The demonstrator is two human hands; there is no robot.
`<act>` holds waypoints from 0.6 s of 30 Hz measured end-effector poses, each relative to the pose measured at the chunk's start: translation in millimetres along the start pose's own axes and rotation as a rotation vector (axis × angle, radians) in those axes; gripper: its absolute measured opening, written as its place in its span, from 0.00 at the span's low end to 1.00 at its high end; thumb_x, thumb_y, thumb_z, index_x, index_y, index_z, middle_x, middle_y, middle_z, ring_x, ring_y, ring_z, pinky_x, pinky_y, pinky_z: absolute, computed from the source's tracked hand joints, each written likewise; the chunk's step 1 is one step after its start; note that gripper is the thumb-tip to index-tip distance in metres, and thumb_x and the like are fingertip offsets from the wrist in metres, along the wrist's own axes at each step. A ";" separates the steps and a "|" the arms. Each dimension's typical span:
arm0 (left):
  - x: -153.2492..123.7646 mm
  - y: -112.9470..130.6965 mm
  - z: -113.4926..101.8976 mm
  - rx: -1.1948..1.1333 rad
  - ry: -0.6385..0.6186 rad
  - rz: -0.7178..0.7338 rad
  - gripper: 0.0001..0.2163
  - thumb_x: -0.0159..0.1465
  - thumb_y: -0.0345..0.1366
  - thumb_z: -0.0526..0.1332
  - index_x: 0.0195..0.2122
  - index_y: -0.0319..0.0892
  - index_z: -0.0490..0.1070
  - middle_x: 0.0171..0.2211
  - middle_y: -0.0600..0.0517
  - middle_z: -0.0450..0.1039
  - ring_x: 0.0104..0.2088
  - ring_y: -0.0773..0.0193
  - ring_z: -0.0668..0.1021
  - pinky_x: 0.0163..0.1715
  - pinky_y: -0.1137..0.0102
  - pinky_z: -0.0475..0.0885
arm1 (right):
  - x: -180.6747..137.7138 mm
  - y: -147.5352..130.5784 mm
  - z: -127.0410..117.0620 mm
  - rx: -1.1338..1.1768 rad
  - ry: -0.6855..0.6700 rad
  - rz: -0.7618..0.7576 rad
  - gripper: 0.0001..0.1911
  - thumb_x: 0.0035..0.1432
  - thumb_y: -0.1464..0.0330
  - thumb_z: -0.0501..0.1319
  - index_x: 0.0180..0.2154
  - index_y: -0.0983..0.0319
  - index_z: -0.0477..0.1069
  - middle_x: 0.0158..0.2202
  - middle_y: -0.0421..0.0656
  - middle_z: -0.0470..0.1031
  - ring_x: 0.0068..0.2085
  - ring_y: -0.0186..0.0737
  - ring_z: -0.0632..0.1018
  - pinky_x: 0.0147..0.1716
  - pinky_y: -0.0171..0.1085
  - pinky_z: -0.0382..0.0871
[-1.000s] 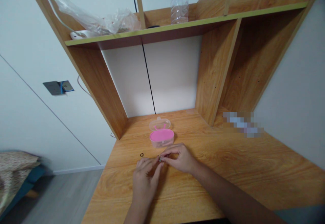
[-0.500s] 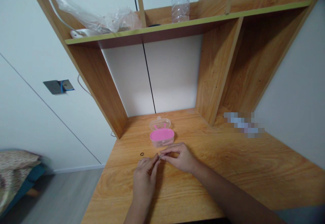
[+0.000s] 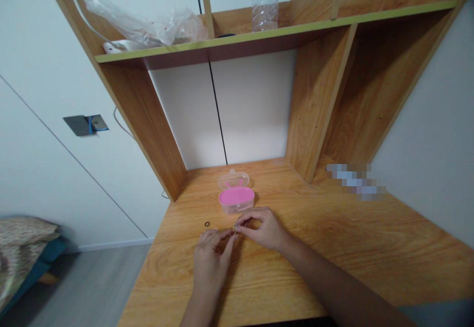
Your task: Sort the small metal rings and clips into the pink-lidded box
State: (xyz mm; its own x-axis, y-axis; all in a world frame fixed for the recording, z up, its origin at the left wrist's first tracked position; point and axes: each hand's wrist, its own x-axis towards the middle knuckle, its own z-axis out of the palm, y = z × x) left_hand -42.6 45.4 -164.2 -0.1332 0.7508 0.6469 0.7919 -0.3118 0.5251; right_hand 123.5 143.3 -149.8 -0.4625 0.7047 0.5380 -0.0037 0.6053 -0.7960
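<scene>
My left hand and my right hand meet low over the desk, thumbs and fingers pinched close together. Between the fingertips is a tiny, pale, shiny thing, looped in look and too small to name surely; both hands grip it. A thin dark ring lies on the wood left of my hands, perhaps a hair tie. Just beyond my fingers stands a clear oval plastic box with a pink inner tray. Its clear lid is flipped back behind it.
Wooden shelving frames the desk at the back. Its upper shelf carries a plastic bottle and a crumpled clear bag. A blurred-out object lies at the back right. Bedding shows at lower left.
My fingertips have shifted slightly, the left thumb and finger moving a little to the right around the small thing. The box and dark ring stay in place.
</scene>
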 end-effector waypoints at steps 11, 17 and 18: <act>2.2 11.6 -8.4 -0.007 0.120 0.036 0.07 0.62 0.41 0.69 0.31 0.44 0.78 0.28 0.51 0.80 0.30 0.58 0.80 0.32 0.65 0.74 | 4.6 6.6 -2.5 0.115 0.117 -0.120 0.09 0.48 0.66 0.75 0.30 0.61 0.79 0.33 0.46 0.82 0.35 0.41 0.82 0.33 0.36 0.77; 3.7 12.1 -7.2 0.027 0.117 0.042 0.07 0.62 0.40 0.68 0.30 0.44 0.78 0.28 0.51 0.79 0.29 0.59 0.80 0.32 0.65 0.74 | 3.8 5.6 -3.1 0.122 0.110 -0.077 0.08 0.49 0.66 0.74 0.30 0.62 0.78 0.33 0.47 0.81 0.32 0.38 0.80 0.28 0.33 0.75; 3.9 11.8 -6.9 0.032 0.111 0.048 0.06 0.63 0.40 0.67 0.32 0.44 0.78 0.28 0.51 0.80 0.30 0.59 0.80 0.33 0.65 0.74 | 3.7 5.1 -3.2 0.116 0.106 -0.077 0.08 0.50 0.67 0.74 0.30 0.62 0.79 0.33 0.47 0.81 0.32 0.38 0.80 0.28 0.33 0.74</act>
State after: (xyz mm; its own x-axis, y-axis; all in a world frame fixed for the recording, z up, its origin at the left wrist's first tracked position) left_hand -37.9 40.7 -151.7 -0.1581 0.6657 0.7293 0.8171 -0.3264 0.4751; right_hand 124.6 150.2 -150.9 -0.3608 0.6966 0.6201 -0.1404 0.6168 -0.7745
